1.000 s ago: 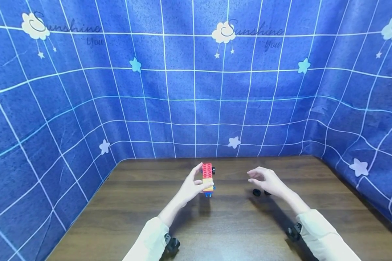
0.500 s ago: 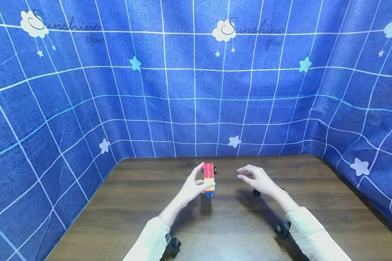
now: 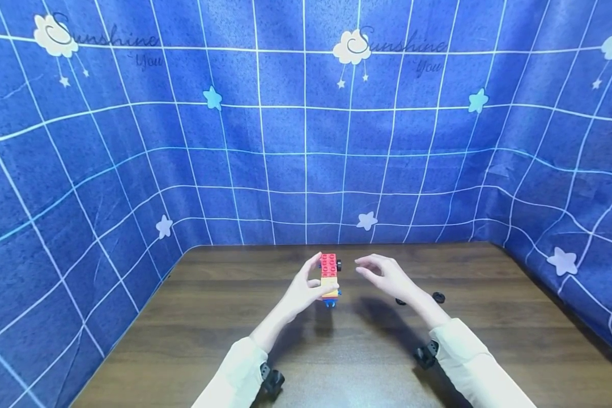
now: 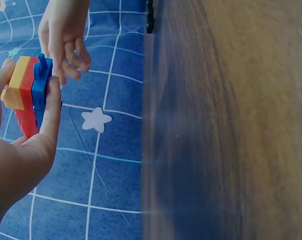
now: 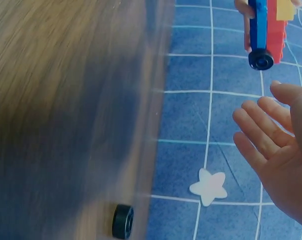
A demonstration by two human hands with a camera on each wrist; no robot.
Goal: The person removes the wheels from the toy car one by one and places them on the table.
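My left hand (image 3: 298,293) grips a toy car (image 3: 328,266) built of red, yellow and blue bricks, held up over the table. Thumb and fingers clasp its yellow part, as the left wrist view also shows. One black wheel (image 5: 261,59) sits on the blue base, on the side facing my right hand. A bare blue axle stub (image 3: 339,293) juts out on that same side, nearer to me. My right hand (image 3: 387,277) hovers just right of the car, fingers loosely extended and holding nothing, a small gap from the wheel.
Two loose black wheels lie on the wooden table (image 3: 209,317) at the right: one (image 3: 438,297) in plain sight, the other (image 3: 400,302) partly hidden by my right forearm. A blue gridded cloth (image 3: 280,170) stands round the back and sides.
My right hand has moved left toward the toy car, uncovering one loose wheel behind it. The left hand and the car have shifted only slightly right.
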